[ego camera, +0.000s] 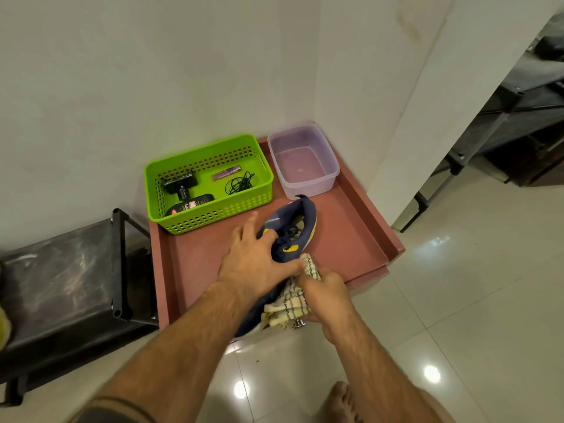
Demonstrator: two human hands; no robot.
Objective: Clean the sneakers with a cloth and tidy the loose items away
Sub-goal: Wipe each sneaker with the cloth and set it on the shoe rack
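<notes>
Sneaker (290, 230) lies mid-tray (351, 227), near side of green basket (207, 178). Left hand (256, 261) grasps its side; right hand (326, 297) clenches checked cloth (293, 303) against the toe.

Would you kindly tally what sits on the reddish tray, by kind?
Sneakers: 1, navy sneaker
Cloths: 1, checked cloth
Baskets: 1, green basket
Tubs: 1, clear tub
Total: 4, not counting the basket's contents.
</notes>
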